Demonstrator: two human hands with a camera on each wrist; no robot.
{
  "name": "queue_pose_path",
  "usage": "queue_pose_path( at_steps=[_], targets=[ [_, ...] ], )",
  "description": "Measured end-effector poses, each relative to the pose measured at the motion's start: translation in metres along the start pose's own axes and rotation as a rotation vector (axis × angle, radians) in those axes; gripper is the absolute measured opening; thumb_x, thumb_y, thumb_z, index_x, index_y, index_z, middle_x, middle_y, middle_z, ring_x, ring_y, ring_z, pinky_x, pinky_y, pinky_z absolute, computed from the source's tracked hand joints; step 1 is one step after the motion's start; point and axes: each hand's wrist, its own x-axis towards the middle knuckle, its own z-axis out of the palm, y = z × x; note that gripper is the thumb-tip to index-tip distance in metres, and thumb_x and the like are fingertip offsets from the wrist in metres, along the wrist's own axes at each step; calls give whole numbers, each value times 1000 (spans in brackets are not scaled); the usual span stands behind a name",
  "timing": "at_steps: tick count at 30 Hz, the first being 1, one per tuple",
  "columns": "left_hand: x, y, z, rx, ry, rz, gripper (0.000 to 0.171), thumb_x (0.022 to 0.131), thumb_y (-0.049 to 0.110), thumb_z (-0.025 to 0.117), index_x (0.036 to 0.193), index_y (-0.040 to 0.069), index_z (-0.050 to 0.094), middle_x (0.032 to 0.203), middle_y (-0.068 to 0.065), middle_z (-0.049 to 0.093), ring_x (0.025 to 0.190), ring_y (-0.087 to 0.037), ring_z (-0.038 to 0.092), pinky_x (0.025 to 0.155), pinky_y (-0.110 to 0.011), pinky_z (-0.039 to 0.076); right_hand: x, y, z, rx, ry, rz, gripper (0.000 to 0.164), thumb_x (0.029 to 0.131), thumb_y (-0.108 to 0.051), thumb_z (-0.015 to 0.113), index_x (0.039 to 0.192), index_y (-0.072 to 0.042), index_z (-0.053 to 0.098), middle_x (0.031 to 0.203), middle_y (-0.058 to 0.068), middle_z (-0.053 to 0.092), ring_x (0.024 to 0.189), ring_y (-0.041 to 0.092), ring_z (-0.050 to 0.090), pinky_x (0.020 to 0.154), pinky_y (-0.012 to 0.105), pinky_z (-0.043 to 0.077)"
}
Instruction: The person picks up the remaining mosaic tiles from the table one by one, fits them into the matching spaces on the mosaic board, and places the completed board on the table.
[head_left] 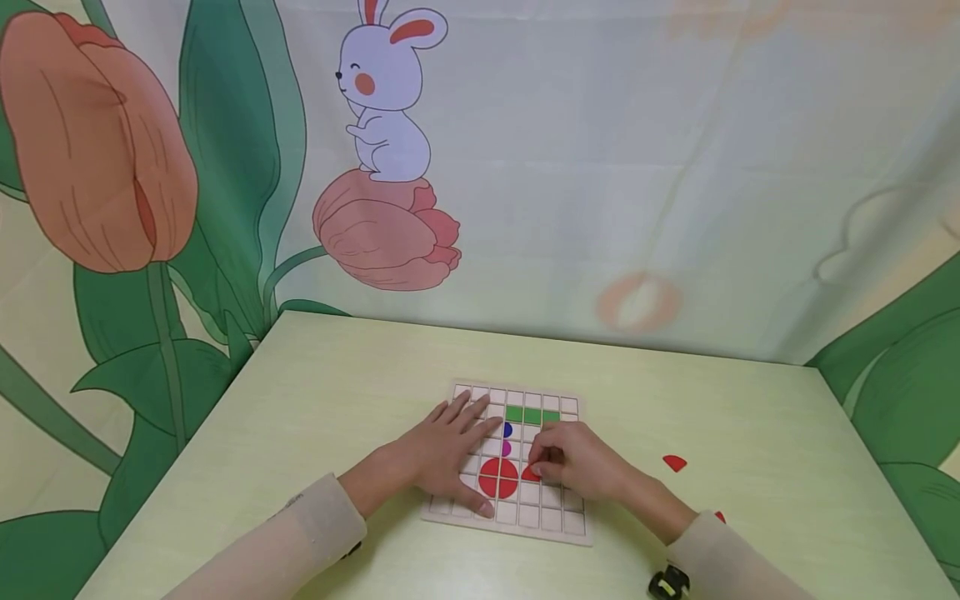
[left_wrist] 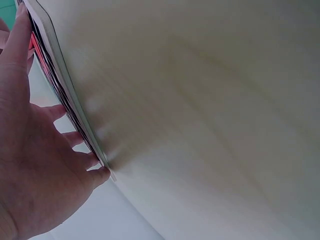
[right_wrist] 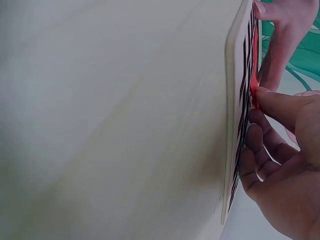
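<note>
A square wooden grid board point(head_left: 529, 517) lies on the table. My left hand point(head_left: 450, 454) rests on its left side with the fingers spread straight; in the left wrist view that hand point(left_wrist: 45, 165) is at the board's edge. With thumb and fingertips, my right hand point(head_left: 581, 462) pinches a red wedge piece point(head_left: 529, 474) at the board's surface. The same piece point(right_wrist: 255, 95) appears in the right wrist view, partly covered by fingers. Just left of it is a red circle point(head_left: 491, 471) crossed by grid lines. Above are a magenta half circle point(head_left: 506, 448), a blue one point(head_left: 507, 430) and a green bar point(head_left: 532, 415).
Right of the board lies a red quarter-circle piece point(head_left: 675, 462). Another red piece point(head_left: 721, 517) is mostly hidden behind the right sleeve point(head_left: 731, 558). A black object point(head_left: 669, 582) shows beside that cuff. Behind the table hangs a printed curtain point(head_left: 540, 167).
</note>
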Motion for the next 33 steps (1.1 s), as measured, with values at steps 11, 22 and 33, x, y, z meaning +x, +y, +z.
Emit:
queue_pose_path(
  at_steps=[11, 22, 33],
  targets=[
    [-2, 0, -3, 3, 9, 12, 130, 72, 97, 59, 172, 25, 16, 179, -8, 1, 164, -37, -1, 131, -57, 10, 0, -3, 2, -66, 35, -9, 12, 93, -12, 84, 94, -19, 74, 86, -13, 62, 80, 11, 58, 70, 24, 54],
    [-4, 2, -2, -13, 11, 14, 130, 73, 94, 62, 172, 24, 16, 179, -9, 1, 164, -37, -2, 131, -57, 8, -28, 8, -47, -91, 107, 103, 11, 94, -9, 81, 103, -14, 76, 90, -10, 63, 84, 13, 59, 73, 25, 55],
    [-3, 2, -3, -15, 9, 16, 129, 74, 94, 63, 172, 24, 16, 179, -8, 2, 164, -36, -2, 131, -57, 9, -77, 54, -88, -190, 191, 168, 11, 93, -6, 81, 101, -10, 77, 88, -10, 63, 81, 10, 59, 70, 25, 56]
  ],
)
